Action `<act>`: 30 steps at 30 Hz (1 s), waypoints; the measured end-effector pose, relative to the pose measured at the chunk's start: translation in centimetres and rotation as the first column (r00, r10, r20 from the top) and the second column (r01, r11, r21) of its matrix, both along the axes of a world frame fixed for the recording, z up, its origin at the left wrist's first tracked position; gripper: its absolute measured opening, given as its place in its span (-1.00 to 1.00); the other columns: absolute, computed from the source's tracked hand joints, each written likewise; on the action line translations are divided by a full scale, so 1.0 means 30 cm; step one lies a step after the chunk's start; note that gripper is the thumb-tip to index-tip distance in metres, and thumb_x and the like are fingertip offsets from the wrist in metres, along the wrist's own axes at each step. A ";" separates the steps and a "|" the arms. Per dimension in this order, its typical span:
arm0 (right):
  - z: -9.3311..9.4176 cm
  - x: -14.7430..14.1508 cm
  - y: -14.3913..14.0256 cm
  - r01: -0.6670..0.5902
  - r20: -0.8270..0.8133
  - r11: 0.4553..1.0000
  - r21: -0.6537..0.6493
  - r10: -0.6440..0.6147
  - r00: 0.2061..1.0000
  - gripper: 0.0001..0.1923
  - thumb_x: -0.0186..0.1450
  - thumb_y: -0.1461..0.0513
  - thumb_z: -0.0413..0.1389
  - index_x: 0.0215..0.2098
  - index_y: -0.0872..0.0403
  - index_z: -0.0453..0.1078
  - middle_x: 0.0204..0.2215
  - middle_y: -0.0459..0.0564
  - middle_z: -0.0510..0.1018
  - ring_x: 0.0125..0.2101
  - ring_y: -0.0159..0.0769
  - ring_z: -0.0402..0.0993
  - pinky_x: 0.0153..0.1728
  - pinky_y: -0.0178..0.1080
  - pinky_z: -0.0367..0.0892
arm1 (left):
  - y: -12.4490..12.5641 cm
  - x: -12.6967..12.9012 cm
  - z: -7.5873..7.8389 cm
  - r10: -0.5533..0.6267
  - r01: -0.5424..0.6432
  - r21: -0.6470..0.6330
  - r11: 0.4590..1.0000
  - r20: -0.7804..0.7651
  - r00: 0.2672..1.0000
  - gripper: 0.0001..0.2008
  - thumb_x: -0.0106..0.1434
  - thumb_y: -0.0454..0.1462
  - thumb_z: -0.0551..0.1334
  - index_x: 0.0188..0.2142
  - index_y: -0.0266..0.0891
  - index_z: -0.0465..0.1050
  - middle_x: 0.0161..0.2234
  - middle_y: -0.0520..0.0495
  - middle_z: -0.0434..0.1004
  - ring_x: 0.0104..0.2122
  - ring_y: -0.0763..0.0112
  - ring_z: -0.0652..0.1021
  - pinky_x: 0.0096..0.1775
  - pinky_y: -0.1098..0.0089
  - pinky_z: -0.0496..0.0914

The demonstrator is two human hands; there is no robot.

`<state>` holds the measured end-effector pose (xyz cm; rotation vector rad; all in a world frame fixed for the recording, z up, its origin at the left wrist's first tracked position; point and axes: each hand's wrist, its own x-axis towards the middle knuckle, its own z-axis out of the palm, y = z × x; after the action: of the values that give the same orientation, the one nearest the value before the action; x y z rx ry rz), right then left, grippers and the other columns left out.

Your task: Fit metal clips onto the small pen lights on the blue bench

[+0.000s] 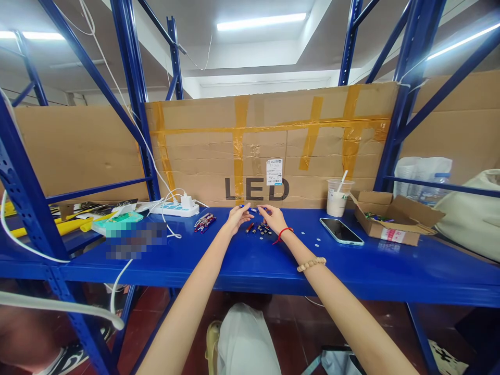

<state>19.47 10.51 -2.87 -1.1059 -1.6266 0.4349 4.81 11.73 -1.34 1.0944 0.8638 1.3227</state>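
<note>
My left hand [236, 220] and my right hand [274, 217] are close together above the far half of the blue shelf top. A small blue and silver cylinder [253, 210] lies between their fingertips, with the left fingers pinched on it. My right thumb and forefinger are closed just beside it; whatever they grip is too small to tell. Beneath the hands is a loose pile of small dark and brassy parts [264, 229], partly covered by the right hand. A small red cylinder [249, 228] sits at its left. Farther left is a bunch of shiny red pieces [204, 222].
Small white discs [317, 242] are scattered right of the hands. Beyond them are a phone [341, 231], a cup with a straw [337, 200] and an open cardboard box [394, 216]. A white power strip [175, 208] with cables stands left, before a cardboard wall [203, 156].
</note>
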 end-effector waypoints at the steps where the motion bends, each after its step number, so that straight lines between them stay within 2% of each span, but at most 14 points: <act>1: -0.001 0.001 0.000 0.002 0.005 1.000 0.000 -0.002 1.000 -0.64 0.20 0.04 -0.01 -0.26 0.10 0.46 -0.43 -0.02 0.54 -0.68 -0.46 0.33 -0.54 -0.35 0.30 | 0.000 -0.002 0.002 0.010 -0.010 -0.009 1.000 0.027 1.000 -0.70 -0.02 -0.20 0.35 -0.52 -0.29 0.25 -0.66 0.08 0.35 -0.58 0.50 0.51 -0.45 0.51 0.33; 5: -0.006 0.002 0.005 0.027 -0.018 1.000 -0.003 -0.027 0.999 -0.62 0.18 0.00 0.02 -0.43 0.12 0.47 -0.46 0.01 0.55 -0.66 -0.42 0.35 -0.55 -0.33 0.29 | 0.000 -0.011 0.013 0.032 -0.029 -0.031 0.999 0.106 0.994 -0.76 0.04 -0.22 0.30 -0.52 -0.30 0.26 -0.66 0.07 0.34 -0.59 0.51 0.49 -0.44 0.49 0.33; 11: 0.007 -0.002 0.008 -0.023 -0.184 0.998 -0.051 0.014 0.983 -0.58 0.19 0.07 0.00 -0.11 0.17 0.41 -0.32 0.09 0.56 -0.63 -0.44 0.38 -0.67 -0.38 0.27 | 0.001 -0.010 0.006 -0.043 0.044 -0.047 0.998 0.019 0.999 -0.82 0.03 -0.24 0.27 -0.46 -0.32 0.32 -0.59 0.01 0.41 -0.59 0.50 0.48 -0.49 0.50 0.30; 14: 0.012 -0.001 0.004 -0.094 -0.254 0.993 -0.067 0.074 0.964 -0.57 0.15 0.10 0.06 -0.09 0.17 0.42 -0.34 0.08 0.56 -0.64 -0.46 0.36 -0.69 -0.40 0.25 | -0.006 -0.007 -0.001 -0.130 0.125 -0.049 0.991 -0.099 0.987 -0.79 0.05 -0.17 0.24 -0.45 -0.30 0.35 -0.56 0.00 0.42 -0.60 0.51 0.47 -0.51 0.50 0.30; 17: 0.010 -0.001 0.004 -0.159 -0.299 0.985 -0.074 0.130 0.945 -0.58 0.10 0.10 0.10 -0.14 0.18 0.45 -0.41 0.06 0.57 -0.69 -0.50 0.28 -0.71 -0.41 0.21 | -0.019 -0.006 -0.002 -0.176 0.171 -0.044 0.984 -0.182 0.967 -0.72 0.03 -0.09 0.25 -0.43 -0.29 0.38 -0.66 0.07 0.30 -0.70 0.58 0.34 -0.61 0.53 0.20; 20: 0.005 -0.002 0.011 -0.160 -0.278 0.985 -0.058 0.139 0.950 -0.56 0.09 0.07 0.11 -0.16 0.18 0.47 -0.43 0.05 0.57 -0.71 -0.52 0.23 -0.71 -0.41 0.20 | -0.029 -0.009 0.002 -0.196 0.205 0.011 0.979 -0.242 0.950 -0.62 -0.01 0.01 0.26 -0.38 -0.27 0.42 -0.73 0.16 0.11 -0.75 0.66 0.19 -0.66 0.57 0.03; 25: -0.002 -0.003 0.020 -0.149 -0.244 0.987 -0.055 0.131 0.961 -0.54 0.09 0.04 0.10 -0.18 0.19 0.48 -0.48 0.04 0.56 -0.75 -0.54 0.16 -0.72 -0.39 0.18 | -0.024 -0.013 0.002 -0.146 0.176 0.067 0.982 -0.322 0.935 -0.53 -0.10 0.10 0.28 -0.45 -0.28 0.40 -0.75 0.20 -0.03 -0.76 0.71 0.07 -0.68 0.57 -0.11; 30: -0.005 -0.007 0.009 -0.154 -0.160 0.986 -0.068 0.141 0.977 -0.58 0.08 0.06 0.14 -0.21 0.19 0.49 -0.46 0.03 0.57 -0.74 -0.52 0.20 -0.67 -0.36 0.24 | -0.010 -0.007 -0.017 -0.044 0.099 0.133 0.986 -0.369 0.928 -0.63 0.01 0.02 0.23 -0.49 -0.28 0.40 -0.75 0.14 0.11 -0.76 0.66 0.13 -0.68 0.56 -0.07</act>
<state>19.26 10.78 -3.01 -0.9878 -1.5707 0.6721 4.60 11.43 -1.85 1.5092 0.9962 1.1532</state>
